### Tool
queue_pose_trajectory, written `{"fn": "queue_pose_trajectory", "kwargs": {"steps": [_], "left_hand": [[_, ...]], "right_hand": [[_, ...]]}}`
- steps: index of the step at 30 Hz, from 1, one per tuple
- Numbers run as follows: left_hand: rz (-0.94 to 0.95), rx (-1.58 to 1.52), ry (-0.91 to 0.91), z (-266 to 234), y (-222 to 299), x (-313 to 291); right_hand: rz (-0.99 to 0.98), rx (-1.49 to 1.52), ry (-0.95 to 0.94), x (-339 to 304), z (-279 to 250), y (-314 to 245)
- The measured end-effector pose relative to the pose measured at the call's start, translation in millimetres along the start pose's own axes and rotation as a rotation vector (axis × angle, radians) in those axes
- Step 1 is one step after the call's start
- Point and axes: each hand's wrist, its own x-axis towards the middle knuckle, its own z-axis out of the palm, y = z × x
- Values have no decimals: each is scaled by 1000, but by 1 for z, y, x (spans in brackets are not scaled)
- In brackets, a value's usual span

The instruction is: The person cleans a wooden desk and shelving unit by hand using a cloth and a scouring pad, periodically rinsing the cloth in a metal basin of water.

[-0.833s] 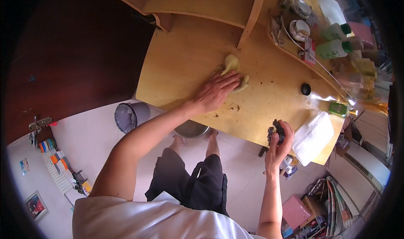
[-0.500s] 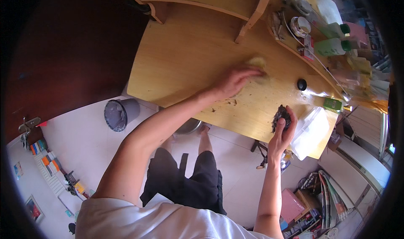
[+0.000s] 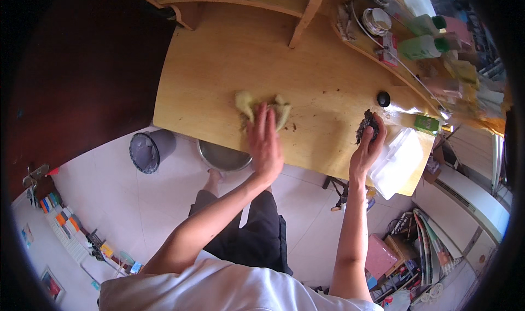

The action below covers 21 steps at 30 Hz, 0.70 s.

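My left hand presses a yellow cloth onto the wooden desk, fingers extended over it and pointing away from me. The cloth bunches out on both sides of the fingertips. Small dark crumbs lie just right of it. In my right hand, near the desk's front right, is a dark, crinkled, slightly shiny clump; its exact kind cannot be made out. The fingers curl round its right side, with the thumb in front. A clear plastic container stands close beside that hand.
A round black lid and a green box sit at the desk's right. Bottles and jars crowd the curved shelf behind. On the floor are a lined bin and a metal basin, partly under the desk.
My left hand has swept the yellow cloth left and toward me across the desk. My right hand still holds the dark clump in about the same place. The view has shifted slightly.
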Motion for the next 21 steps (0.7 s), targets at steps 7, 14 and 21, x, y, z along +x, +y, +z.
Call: {"fn": "queue_pose_trajectory", "kwargs": {"steps": [7,14,21], "left_hand": [[528,-57,-295,59,44,123],[1090,-123,-677,93,45,117],[1196,-66,-867,55,25,52]], "right_hand": [[-68,-144,69,-23,-30,-1],[4,63,166,-63,-71,-12],[-56,64,120,-55,-62,-26]]}}
